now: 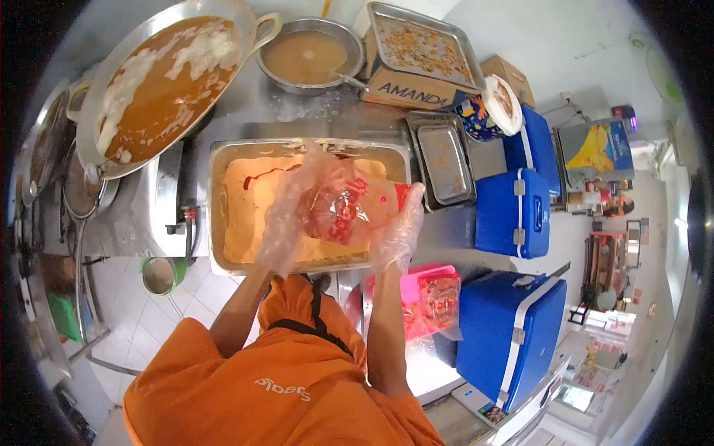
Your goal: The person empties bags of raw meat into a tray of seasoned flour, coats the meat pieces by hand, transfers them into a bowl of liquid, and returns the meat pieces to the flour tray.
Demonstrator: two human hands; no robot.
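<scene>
A clear plastic bag with red lettering [346, 212] and reddish contents hangs over a rectangular metal tray [217, 223] that holds pale orange powder. My left hand [286, 215], in a clear plastic glove, is closed on the bag's left side. At the bag's right end my right hand [398, 230], gloved the same way, grips it near its corner. A red streak lies on the powder at the tray's upper left. The fingertips are partly hidden by the gloves and the bag.
A big pan of brown oil [175, 82] stands upper left, with a bowl of cloudy liquid [309, 59] beside it. Blue coolers [513, 212] line the right. Below them, a pink container [428, 286] holds more red-lettered bags. A crumb-covered tray [424, 48] tops a box.
</scene>
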